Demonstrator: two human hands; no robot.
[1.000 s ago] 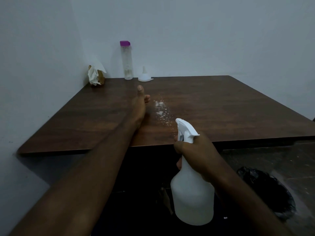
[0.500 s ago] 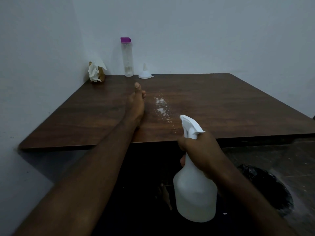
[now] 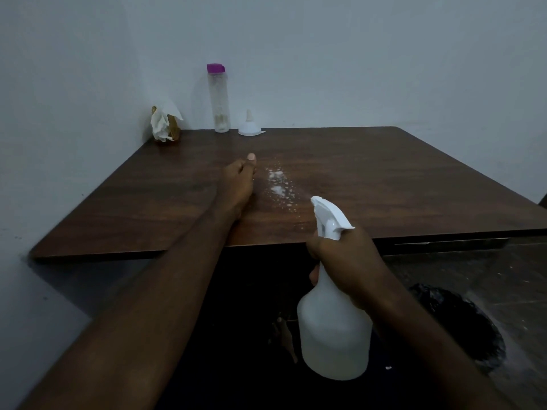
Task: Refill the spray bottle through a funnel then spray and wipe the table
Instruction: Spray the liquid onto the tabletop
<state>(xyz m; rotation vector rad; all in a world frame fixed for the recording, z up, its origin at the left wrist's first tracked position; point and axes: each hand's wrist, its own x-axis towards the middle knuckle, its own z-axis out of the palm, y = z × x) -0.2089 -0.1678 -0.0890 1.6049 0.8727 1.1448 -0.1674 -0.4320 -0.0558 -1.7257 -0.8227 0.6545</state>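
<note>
My right hand (image 3: 346,261) grips the neck of a white spray bottle (image 3: 334,329), held in front of the near edge of the dark wooden table (image 3: 384,179), its nozzle pointing over the top. A patch of white spray droplets (image 3: 279,187) lies on the wood ahead of the nozzle. My left hand (image 3: 239,179) rests on the table just left of the droplets, thumb up, fingers loosely curled, holding nothing. A white funnel (image 3: 250,125) stands upside down at the back edge, beside a clear bottle with a purple cap (image 3: 218,99).
A crumpled white tissue on a brown holder (image 3: 164,125) sits in the back left corner against the wall. A black bag (image 3: 455,324) lies on the floor at the lower right, beyond the table's near edge.
The spray bottle has shifted slightly right and up. My left hand has drawn its fingers in a little and stayed in place on the table.
</note>
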